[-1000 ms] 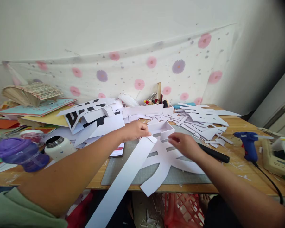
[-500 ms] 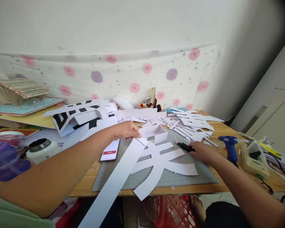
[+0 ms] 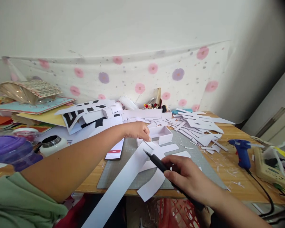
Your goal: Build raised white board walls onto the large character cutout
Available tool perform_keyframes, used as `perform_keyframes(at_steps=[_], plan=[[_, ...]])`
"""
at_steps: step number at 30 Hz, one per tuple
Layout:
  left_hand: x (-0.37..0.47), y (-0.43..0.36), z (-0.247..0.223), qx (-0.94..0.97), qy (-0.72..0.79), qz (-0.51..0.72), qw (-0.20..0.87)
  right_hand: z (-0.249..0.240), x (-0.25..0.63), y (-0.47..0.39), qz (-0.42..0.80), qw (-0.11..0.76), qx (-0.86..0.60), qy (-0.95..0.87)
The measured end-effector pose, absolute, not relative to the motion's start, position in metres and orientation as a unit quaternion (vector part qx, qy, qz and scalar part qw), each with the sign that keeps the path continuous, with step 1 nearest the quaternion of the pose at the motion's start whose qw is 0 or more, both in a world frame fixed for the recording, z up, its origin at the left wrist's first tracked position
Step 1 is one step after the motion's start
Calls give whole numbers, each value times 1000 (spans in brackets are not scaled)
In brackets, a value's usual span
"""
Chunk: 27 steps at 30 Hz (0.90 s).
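Note:
My left hand is closed at the far end of a long white foam-board strip, pinching a small piece there that my fingers partly hide. The strip slants down past the table's front edge. In my right hand is a black craft knife, its blade tip just over the strip near that end. Under both lies a cut-out white board shape with curved arms, resting on the grey cutting mat. A small open white box stands just behind the hands.
A phone lies left of the mat. White offcuts are heaped at the back right. A blue glue gun stands on the right. An open white flask and a purple-lidded bottle are on the left.
My right hand has lifted the craft knife from the mat's right side and brought it left over the strip. My left hand keeps its hold at the strip's end. The view has shifted slightly.

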<state>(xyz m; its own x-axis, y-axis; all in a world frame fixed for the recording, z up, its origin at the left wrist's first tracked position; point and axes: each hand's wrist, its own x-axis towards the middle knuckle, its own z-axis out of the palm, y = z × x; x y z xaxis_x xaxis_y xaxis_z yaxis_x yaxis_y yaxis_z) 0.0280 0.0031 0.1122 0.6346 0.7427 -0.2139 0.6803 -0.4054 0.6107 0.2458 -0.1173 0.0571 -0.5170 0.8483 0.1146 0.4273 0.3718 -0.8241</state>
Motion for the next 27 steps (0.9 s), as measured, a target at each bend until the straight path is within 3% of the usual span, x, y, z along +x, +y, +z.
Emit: perform_keyframes(at_steps=[8,27], plan=[[32,2,109,839,410,42,356,52,241,-109,430,286,-404,-755],[36,-1,108,831,432,42,349,51,237,-107,401,287,-445,-748]])
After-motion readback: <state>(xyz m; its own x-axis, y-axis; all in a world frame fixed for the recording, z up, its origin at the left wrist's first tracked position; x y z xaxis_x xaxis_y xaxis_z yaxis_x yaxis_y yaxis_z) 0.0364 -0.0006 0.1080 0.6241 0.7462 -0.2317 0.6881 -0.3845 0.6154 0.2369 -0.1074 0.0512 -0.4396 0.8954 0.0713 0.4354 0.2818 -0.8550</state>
